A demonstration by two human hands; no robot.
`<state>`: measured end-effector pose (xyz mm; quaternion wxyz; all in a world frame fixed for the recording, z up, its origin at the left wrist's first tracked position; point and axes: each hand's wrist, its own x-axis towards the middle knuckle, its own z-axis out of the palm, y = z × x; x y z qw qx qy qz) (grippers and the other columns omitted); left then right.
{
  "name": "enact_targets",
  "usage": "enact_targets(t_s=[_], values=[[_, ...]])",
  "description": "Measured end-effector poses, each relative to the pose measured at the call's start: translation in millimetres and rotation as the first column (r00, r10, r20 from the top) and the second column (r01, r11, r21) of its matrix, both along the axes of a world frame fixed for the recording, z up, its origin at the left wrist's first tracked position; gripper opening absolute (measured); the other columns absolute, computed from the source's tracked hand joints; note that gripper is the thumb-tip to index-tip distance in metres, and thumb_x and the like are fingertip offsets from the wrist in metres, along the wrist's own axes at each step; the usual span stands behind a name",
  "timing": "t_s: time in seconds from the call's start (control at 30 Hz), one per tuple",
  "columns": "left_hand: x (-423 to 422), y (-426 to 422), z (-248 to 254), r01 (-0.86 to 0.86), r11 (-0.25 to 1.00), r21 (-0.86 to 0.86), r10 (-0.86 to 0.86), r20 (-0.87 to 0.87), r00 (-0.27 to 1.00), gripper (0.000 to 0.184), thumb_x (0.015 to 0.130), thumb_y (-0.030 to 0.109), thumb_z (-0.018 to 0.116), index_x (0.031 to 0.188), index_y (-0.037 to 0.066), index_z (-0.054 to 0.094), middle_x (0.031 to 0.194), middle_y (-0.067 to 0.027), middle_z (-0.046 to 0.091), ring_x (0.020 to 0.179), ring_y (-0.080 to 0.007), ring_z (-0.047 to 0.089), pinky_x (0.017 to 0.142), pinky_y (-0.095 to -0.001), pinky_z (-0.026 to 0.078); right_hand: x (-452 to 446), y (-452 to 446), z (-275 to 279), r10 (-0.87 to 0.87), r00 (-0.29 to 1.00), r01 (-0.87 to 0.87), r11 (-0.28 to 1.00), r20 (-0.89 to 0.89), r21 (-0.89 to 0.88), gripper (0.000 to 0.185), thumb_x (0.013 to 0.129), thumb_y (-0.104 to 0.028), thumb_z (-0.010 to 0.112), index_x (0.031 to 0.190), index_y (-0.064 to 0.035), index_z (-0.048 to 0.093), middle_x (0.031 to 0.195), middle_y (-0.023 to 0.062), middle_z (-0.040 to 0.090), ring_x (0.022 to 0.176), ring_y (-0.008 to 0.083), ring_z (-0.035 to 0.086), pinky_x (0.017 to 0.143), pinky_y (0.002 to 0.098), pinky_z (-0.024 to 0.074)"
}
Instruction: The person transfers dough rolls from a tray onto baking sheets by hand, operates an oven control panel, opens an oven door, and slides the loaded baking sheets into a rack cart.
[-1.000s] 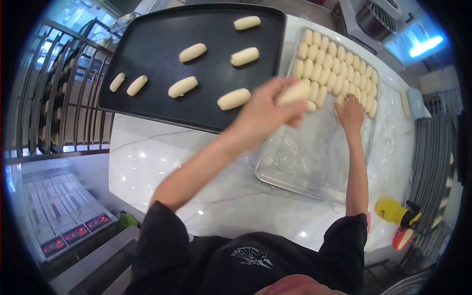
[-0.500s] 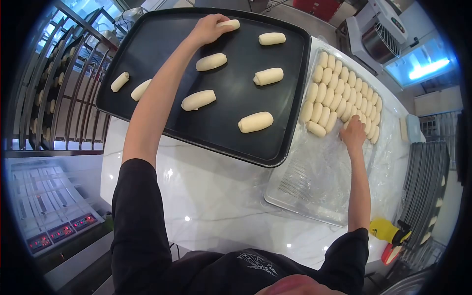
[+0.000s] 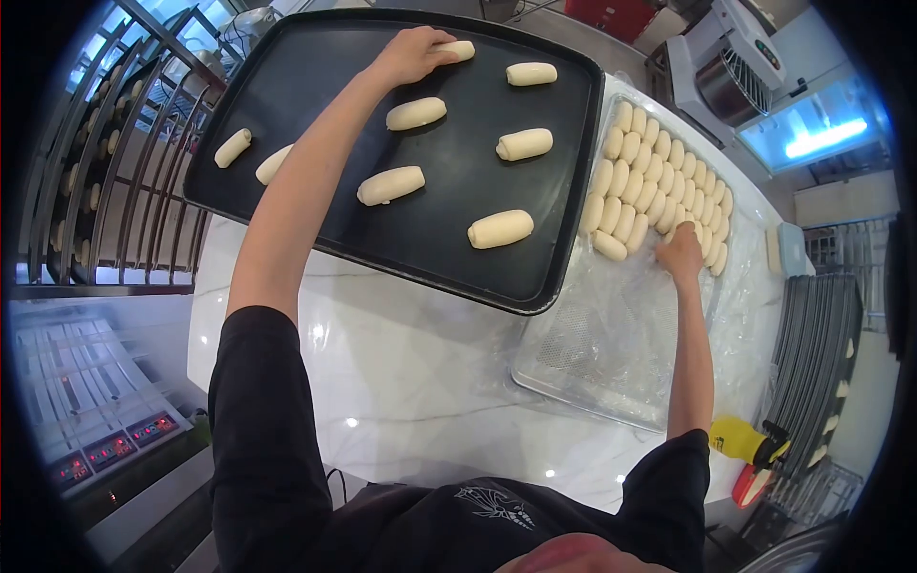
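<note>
My left hand (image 3: 416, 54) reaches over the far side of the black tray (image 3: 430, 271), its fingers closed round a dough roll (image 3: 459, 51) that rests on the tray. Several other rolls lie spaced apart there, among them one (image 3: 416, 114) just below that hand. My right hand (image 3: 680, 251) is at the near edge of tightly packed dough rolls (image 3: 655, 172) on the plastic-lined metal tray (image 3: 573, 392). Its fingers are bent against a roll there, partly hidden by the hand.
A yellow bottle (image 3: 737, 439) stands at the right table edge. Beyond it are stacked dark trays (image 3: 808, 353). At the left is a metal rack (image 3: 143, 181) with loaded trays; a mixer (image 3: 734, 84) stands at the back right.
My left hand has carried a roll from beside the packed rows to the far side of the black tray. My right hand has stayed by the packed rolls. The view has shifted.
</note>
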<state>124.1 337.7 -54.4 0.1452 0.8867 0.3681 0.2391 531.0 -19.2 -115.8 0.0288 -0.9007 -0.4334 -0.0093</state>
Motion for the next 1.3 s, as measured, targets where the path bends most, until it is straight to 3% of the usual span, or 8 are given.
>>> enact_targets(t_s=[0.37, 0.53, 0.6, 0.67, 0.8, 0.93, 1.13, 1.3], values=[[-20, -56, 26, -0.228, 0.928, 0.294, 0.199, 0.126, 0.972, 0.044, 0.091, 0.037, 0.064, 0.126, 0.010, 0.062, 0.120, -0.0125, 0.062, 0.113, -0.0306, 0.059, 0.095, -0.0392, 0.048, 20, -21, -5, 0.145, 0.983, -0.121, 0.975, -0.117, 0.187, 0.053, 0.066, -0.015, 0.070, 0.114, 0.0034, 0.054, 0.102, 0.0256, 0.064, 0.098, 0.0366, 0.063, 0.085, 0.0408, 0.0496], [-91, -225, 66, -0.082, 0.993, -0.084, 0.106, 0.350, 0.931, 0.034, 0.085, 0.013, 0.070, 0.118, 0.006, 0.064, 0.116, -0.0111, 0.063, 0.107, -0.0276, 0.061, 0.088, -0.0346, 0.050, 18, -43, -8, 0.211, 0.970, -0.184, 0.962, -0.121, 0.204, 0.052, 0.074, -0.014, 0.070, 0.120, 0.0044, 0.056, 0.106, 0.0182, 0.064, 0.096, 0.0302, 0.063, 0.082, 0.0361, 0.0497], [-128, -293, 61, -0.077, 0.986, -0.147, 0.116, 0.279, 0.953, 0.033, 0.084, 0.008, 0.070, 0.116, 0.006, 0.065, 0.120, -0.0089, 0.063, 0.105, -0.0242, 0.062, 0.083, -0.0320, 0.050, 11, -53, 12, 0.135, 0.624, 0.219, 0.915, -0.769, 0.339, 0.051, 0.081, -0.014, 0.067, 0.127, 0.0024, 0.053, 0.112, 0.0134, 0.063, 0.098, 0.0246, 0.063, 0.084, 0.0331, 0.0498], [-163, -319, 58, -0.081, 0.986, -0.148, 0.114, 0.230, 0.967, 0.033, 0.084, 0.006, 0.070, 0.117, 0.007, 0.065, 0.123, -0.0071, 0.062, 0.104, -0.0218, 0.063, 0.080, -0.0300, 0.049, -13, -53, 47, 0.159, 0.293, 0.411, 0.869, -0.943, 0.274, 0.050, 0.085, -0.014, 0.065, 0.131, 0.0014, 0.051, 0.115, 0.0110, 0.063, 0.099, 0.0218, 0.063, 0.085, 0.0315, 0.0498], [-217, -325, 54, -0.239, 0.952, -0.190, 0.280, 0.229, 0.932, 0.031, 0.084, 0.007, 0.069, 0.115, 0.008, 0.066, 0.123, -0.0075, 0.062, 0.106, -0.0210, 0.062, 0.080, -0.0307, 0.049, -107, -20, 131, 0.480, 0.250, 0.291, 0.791, -0.841, 0.538, 0.051, 0.089, -0.011, 0.062, 0.137, 0.0003, 0.049, 0.107, 0.0037, 0.061, 0.093, 0.0102, 0.057, 0.084, 0.0236, 0.0450], [-240, -242, 37, -0.246, 0.966, 0.085, 0.232, 0.150, 0.961, 0.033, 0.083, 0.013, 0.072, 0.116, 0.011, 0.066, 0.122, -0.0092, 0.061, 0.114, -0.0268, 0.057, 0.088, -0.0365, 0.049, -232, 54, 190, 0.720, 0.290, -0.318, 0.694, -0.630, 0.646, 0.058, 0.088, -0.008, 0.064, 0.142, -0.0041, 0.044, 0.120, 0.0091, 0.061, 0.109, 0.0162, 0.058, 0.094, 0.0288, 0.0457], [-289, -120, 10, -0.404, 0.879, 0.255, 0.385, 0.122, 0.915, 0.043, 0.083, 0.020, 0.073, 0.123, 0.011, 0.062, 0.121, -0.0092, 0.060, 0.112, -0.0306, 0.055, 0.094, -0.0395, 0.046, -396, 213, 146, 0.938, 0.276, -0.898, 0.174, 0.209, 0.405, 0.054, 0.077, 0.000, 0.064, 0.128, -0.0113, 0.052, 0.114, 0.0117, 0.062, 0.108, 0.0302, 0.059, 0.094, 0.0420, 0.0464], [-331, -81, -4, -0.340, 0.923, 0.182, 0.337, 0.050, 0.940, 0.047, 0.081, 0.026, 0.074, 0.124, 0.013, 0.060, 0.118, -0.0063, 0.060, 0.107, -0.0278, 0.056, 0.089, -0.0406, 0.046, -449, 287, 103, 0.942, 0.319, -0.931, 0.291, 0.104, 0.222, 0.054, 0.077, 0.000, 0.065, 0.128, -0.0110, 0.052, 0.118, 0.0097, 0.062, 0.108, 0.0321, 0.057, 0.093, 0.0446, 0.0454]])
